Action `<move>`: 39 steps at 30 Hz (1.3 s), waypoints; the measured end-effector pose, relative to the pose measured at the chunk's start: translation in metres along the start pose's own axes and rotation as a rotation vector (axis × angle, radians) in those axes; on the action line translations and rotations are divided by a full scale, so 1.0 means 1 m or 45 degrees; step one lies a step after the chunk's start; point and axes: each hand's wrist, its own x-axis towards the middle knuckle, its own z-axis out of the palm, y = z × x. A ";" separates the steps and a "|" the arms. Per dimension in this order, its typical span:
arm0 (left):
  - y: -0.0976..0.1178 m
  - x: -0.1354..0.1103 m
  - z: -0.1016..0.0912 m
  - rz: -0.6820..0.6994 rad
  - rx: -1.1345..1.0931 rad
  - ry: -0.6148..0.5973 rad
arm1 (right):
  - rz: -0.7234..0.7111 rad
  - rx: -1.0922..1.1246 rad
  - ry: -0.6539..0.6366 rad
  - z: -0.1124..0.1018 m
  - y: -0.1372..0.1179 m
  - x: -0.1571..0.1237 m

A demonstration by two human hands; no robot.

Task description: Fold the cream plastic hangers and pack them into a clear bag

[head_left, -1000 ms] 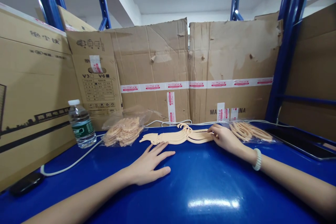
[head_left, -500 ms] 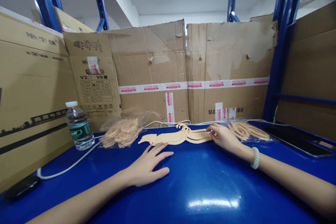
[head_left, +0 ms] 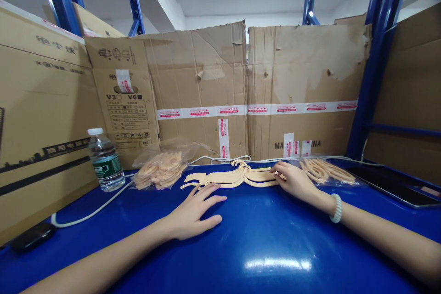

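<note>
Several beige clothes hangers [head_left: 225, 178] lie overlapped in a flat stack on the blue table, their hooks bunched at the middle of the far side. My left hand [head_left: 196, 211] rests flat with fingers spread, its fingertips at the near edge of the hangers' left arms. At their right ends, my right hand [head_left: 292, 180] has its fingers curled and pinched on the hangers. The fingers partly hide those ends. A pale coiled band [head_left: 336, 208] circles my right wrist.
Clear bags of beige pieces lie left [head_left: 160, 171] and right [head_left: 327, 172] of the hangers. A water bottle [head_left: 106, 161], a black mouse-like object [head_left: 33, 237], a white cable [head_left: 86, 217] and a dark tablet-like device [head_left: 396, 187] surround them. Cardboard [head_left: 200, 82] walls the back.
The left ends of the hangers look slightly more spread apart. Both hands stay almost where they were, and the camera view has shifted a little.
</note>
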 end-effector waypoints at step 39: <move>-0.002 -0.001 0.004 0.068 0.026 0.124 | -0.072 0.030 -0.304 -0.021 -0.012 -0.004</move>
